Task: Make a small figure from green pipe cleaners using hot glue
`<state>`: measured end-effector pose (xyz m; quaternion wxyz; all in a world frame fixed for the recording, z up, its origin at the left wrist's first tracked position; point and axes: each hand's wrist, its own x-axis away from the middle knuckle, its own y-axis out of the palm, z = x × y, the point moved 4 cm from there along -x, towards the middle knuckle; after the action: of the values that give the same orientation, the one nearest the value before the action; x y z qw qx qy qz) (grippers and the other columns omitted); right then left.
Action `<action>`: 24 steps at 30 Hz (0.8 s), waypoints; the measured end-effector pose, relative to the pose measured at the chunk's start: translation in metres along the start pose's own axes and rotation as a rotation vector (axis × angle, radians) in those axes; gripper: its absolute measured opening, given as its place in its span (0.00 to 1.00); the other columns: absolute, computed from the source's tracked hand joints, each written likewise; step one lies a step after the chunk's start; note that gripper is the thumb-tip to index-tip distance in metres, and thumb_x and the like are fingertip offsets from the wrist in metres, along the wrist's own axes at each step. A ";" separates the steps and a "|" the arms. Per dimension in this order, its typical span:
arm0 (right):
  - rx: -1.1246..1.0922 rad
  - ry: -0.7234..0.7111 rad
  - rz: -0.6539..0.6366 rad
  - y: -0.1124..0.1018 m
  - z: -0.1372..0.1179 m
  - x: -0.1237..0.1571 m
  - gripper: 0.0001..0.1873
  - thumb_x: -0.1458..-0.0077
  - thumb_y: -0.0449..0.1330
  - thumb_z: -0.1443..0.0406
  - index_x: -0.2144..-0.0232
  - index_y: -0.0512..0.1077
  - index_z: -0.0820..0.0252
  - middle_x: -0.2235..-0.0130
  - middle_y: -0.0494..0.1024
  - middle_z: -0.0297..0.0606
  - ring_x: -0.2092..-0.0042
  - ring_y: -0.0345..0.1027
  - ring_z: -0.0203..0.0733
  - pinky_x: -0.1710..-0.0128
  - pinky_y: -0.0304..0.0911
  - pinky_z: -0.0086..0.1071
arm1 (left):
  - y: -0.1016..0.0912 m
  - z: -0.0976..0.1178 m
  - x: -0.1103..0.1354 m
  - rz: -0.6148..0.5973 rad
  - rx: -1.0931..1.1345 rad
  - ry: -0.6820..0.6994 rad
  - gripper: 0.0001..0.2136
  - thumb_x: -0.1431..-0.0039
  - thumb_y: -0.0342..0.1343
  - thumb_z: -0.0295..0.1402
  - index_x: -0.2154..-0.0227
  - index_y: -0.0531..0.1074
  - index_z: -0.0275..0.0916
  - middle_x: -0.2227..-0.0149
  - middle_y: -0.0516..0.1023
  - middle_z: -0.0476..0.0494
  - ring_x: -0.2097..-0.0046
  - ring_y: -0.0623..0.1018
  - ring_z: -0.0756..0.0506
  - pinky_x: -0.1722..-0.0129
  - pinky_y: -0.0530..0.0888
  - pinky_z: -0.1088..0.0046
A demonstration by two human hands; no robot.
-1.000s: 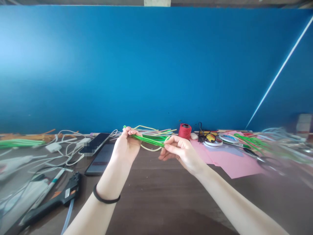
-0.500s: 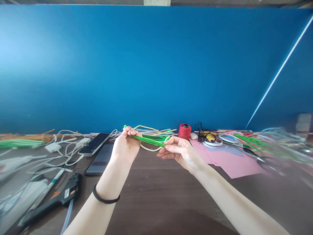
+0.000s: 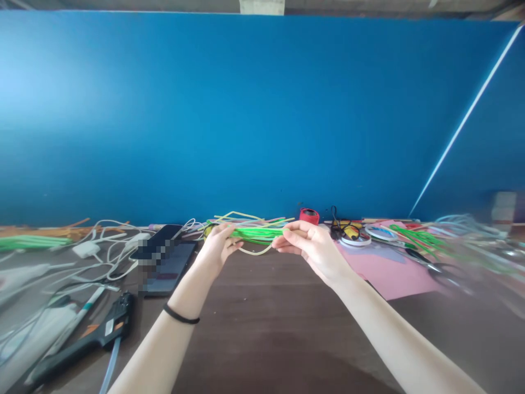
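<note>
A bundle of green pipe cleaners [image 3: 258, 234] stretches sideways between my two hands, above the far part of the table. My left hand [image 3: 218, 244], with a black band on its wrist, is closed around the left end. At the right end my right hand [image 3: 305, 243] pinches the bundle between thumb and fingers. Behind the bundle lie pale yellow and pink pipe cleaners [image 3: 233, 214], partly hidden by it. A spool of red thread [image 3: 309, 215] stands just behind my right hand.
On the left lie a black glue gun [image 3: 110, 325], white cables [image 3: 109, 246] and two dark phones or tablets [image 3: 174, 268]. Pink paper [image 3: 394, 276], scissors [image 3: 430, 264], ribbon rolls [image 3: 356, 239] and green pipe cleaners [image 3: 422, 238] lie on the right. A blue panel [image 3: 254, 109] rises behind the brown table [image 3: 262, 328].
My left hand has turned and lowered slightly, and the green bundle now lies more level. My right hand has shifted a little to the right. The view has tilted slightly.
</note>
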<state>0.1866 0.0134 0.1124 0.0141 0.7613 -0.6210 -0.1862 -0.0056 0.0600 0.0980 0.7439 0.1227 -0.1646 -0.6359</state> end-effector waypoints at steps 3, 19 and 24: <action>0.168 -0.055 0.047 -0.004 -0.004 0.000 0.14 0.54 0.63 0.58 0.70 0.69 0.63 0.75 0.78 0.38 0.71 0.74 0.40 0.66 0.70 0.36 | 0.001 0.014 0.007 0.063 -0.189 0.394 0.17 0.61 0.62 0.18 0.66 0.72 0.39 0.66 0.73 0.47 0.65 0.73 0.51 0.68 0.67 0.82; 0.488 -0.182 0.000 0.005 0.000 0.004 0.06 0.50 0.58 0.62 0.72 0.66 0.58 0.72 0.70 0.33 0.71 0.63 0.36 0.73 0.60 0.29 | 0.050 0.004 0.050 -0.496 -0.959 0.523 0.08 0.50 0.54 0.35 0.79 0.71 0.38 0.80 0.67 0.52 0.76 0.63 0.51 0.76 0.59 0.76; 0.602 -0.240 0.008 0.003 -0.008 0.006 0.03 0.49 0.56 0.65 0.72 0.67 0.59 0.71 0.70 0.33 0.68 0.64 0.37 0.69 0.59 0.31 | 0.050 0.004 0.049 -0.520 -0.895 0.501 0.09 0.48 0.51 0.34 0.78 0.73 0.39 0.78 0.70 0.50 0.75 0.67 0.50 0.76 0.61 0.76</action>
<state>0.1874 0.0059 0.1189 -0.2843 0.7013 -0.6485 -0.0827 0.0450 0.0198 0.1256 0.5590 -0.0208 0.3374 -0.7571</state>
